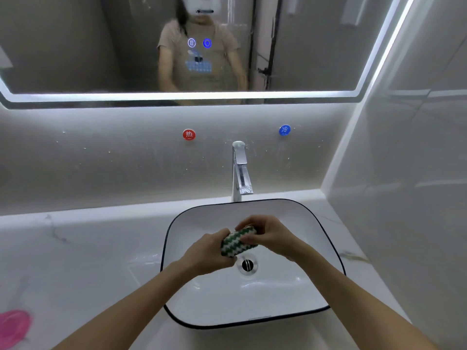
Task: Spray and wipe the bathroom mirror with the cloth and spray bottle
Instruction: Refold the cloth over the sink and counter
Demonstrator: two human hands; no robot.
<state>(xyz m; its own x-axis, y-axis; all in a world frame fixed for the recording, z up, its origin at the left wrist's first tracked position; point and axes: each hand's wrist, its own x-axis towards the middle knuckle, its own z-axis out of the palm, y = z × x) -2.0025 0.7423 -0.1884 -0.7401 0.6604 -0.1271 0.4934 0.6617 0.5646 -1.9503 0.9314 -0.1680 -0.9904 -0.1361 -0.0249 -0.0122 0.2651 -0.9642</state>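
Fingers of both hands are curled tight around a bunched-up green and white cloth (238, 241), held over the middle of the sink (298, 294). The left hand (207, 253) grips the near, lower end of the cloth with its fingers wrapped under it and the thumb on top. The right hand (269, 233) grips the far, upper end, its fingers folded over the top and the thumb pressed against the side. Both forearms reach in from the bottom edge and meet above the basin, wrists bent toward each other. The cloth sits between the two hands, just above the drain (247, 265) and in front of the tap (240, 170). Higher up, the lit mirror (75, 46) hangs on the wall. A pink object (14, 327) lies on the counter (88, 261) at far left.
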